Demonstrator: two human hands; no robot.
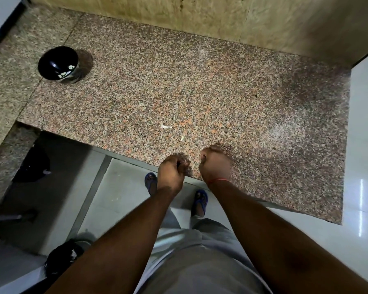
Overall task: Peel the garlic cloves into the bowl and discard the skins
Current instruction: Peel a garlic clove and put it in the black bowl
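Observation:
A black bowl (58,64) with several peeled garlic cloves (66,72) inside stands at the far left of the granite counter (179,85). Two small white skin scraps (166,126) lie near the counter's front edge, one a little nearer me (181,138). My left hand (171,172) hovers at the front edge with its fingers curled in. My right hand (215,164) is beside it over the counter, balled into a fist, a red thread on its wrist. Whatever the curled fingers enclose is hidden; no clove or skin shows in either hand.
A tan stone wall (179,15) backs the counter and a white surface (363,124) borders it on the right. Below the counter's edge are a tiled floor, my feet in blue sandals (199,201), and a dark bin with a black liner (62,257) at lower left.

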